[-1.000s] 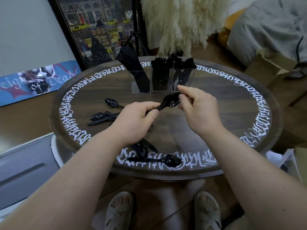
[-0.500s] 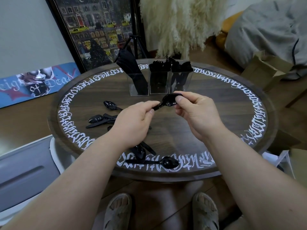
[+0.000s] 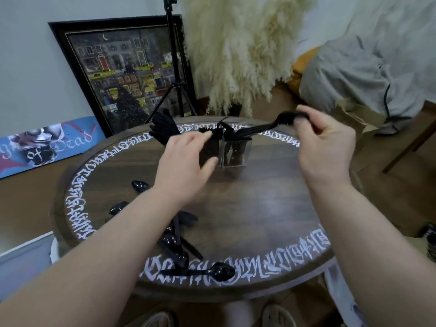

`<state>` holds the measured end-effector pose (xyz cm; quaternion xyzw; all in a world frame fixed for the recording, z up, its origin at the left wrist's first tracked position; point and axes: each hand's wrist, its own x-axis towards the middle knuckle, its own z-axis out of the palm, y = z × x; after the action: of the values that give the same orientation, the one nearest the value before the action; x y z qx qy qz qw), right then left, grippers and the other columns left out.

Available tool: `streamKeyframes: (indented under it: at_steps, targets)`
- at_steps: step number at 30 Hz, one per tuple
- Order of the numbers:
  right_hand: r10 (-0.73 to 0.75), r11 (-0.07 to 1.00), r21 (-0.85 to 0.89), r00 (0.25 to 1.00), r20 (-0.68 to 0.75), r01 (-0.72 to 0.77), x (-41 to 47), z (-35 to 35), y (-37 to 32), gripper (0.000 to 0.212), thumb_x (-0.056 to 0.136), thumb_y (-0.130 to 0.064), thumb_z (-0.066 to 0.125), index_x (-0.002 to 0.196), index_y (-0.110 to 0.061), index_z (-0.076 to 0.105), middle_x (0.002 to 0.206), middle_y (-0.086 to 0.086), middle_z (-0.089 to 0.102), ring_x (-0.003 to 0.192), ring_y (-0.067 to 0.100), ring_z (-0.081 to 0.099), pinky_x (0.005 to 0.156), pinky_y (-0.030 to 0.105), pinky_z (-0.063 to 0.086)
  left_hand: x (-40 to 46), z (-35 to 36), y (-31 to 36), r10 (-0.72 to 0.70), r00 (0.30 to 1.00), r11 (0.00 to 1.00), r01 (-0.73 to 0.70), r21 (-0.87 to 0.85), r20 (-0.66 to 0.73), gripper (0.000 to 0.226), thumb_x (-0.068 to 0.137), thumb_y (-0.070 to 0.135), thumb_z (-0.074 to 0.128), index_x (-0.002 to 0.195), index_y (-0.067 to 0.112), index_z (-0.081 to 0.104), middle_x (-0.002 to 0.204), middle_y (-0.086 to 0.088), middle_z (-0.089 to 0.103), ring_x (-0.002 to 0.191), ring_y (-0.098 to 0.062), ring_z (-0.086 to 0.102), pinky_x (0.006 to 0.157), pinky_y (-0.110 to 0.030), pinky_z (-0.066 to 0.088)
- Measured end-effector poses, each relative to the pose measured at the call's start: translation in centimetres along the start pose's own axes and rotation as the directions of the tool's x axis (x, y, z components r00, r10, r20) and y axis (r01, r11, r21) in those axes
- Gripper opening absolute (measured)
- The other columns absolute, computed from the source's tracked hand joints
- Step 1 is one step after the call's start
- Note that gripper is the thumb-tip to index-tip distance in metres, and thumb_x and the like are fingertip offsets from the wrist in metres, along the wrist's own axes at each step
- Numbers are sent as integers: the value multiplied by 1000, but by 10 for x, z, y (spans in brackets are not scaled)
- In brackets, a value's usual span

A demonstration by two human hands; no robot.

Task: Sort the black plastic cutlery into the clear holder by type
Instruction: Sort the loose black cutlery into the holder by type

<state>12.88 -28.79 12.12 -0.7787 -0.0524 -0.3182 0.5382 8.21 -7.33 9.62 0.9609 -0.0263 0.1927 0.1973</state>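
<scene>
- Head view, right hand [image 3: 326,147]: raised at the far right of the round table [image 3: 259,208], fingers and thumb pinched on the bowl end of a black spoon [image 3: 280,122]; the handle slants down and left towards the clear holder [image 3: 236,152]
- Head view, left hand [image 3: 186,166]: fingers extended and slightly spread, gripping nothing, positioned in front of the left part of the holder; contact with the holder wall cannot be confirmed because of motion blur
- Head view, holder: stands at the far centre of the table; the right compartment is visible and contains dark handles, the left and middle compartments are largely hidden behind the left hand; a fan of black cutlery [image 3: 165,128] projects upward at its left end
- Head view, remaining work: loose spoons [image 3: 219,271] lie along the near edge and the near left of the table, partly under the left forearm, so sorting is judged unfinished
- Risk, insertion: the handle tip appears to be over crossed pieces at the holder top; it may catch on them and flick one out
- Risk, type: the compartment contents are blurred, so the spoon may enter the wrong section
- Risk, stability: the light holder may tip if pushed sideways by the left hand
</scene>
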Motion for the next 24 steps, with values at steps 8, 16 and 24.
streamKeyframes:
  at_steps: [8, 16, 24]
  targets:
    - [-382, 846, -307, 897, 222, 436, 67, 52, 26, 26, 86, -10, 56, 105, -6, 73, 95, 15, 69, 85, 30, 66, 79, 26, 45, 87, 24, -8, -9, 991, 997, -2, 78, 132, 42, 100, 20, 38, 142, 22, 42, 143, 1, 44, 133, -25, 32, 107, -38, 31]
    - [-286, 827, -328, 844, 454, 456, 64, 87, 68, 27, 87, -9, 55, 107, -5, 72, 96, 14, 68, 89, 34, 65, 79, 37, 52, 117, 56, -17, 10, 985, 984, -40, 172, 173, 37, 99, 22, 39, 132, 27, 54, 131, 2, 47, 125, -25, 34, 101, -43, 37]
    - [-97, 858, -370, 822, 562, 355, 60, 86, 81, 30, 92, -15, 56, 120, -12, 66, 105, 9, 64, 99, 26, 60, 86, 28, 40, 124, 65, -13, -77, 977, 988, 49, 146, 199, 38, 100, 35, 34, 127, 23, 59, 128, -2, 49, 119, -26, 39, 98, -41, 39]
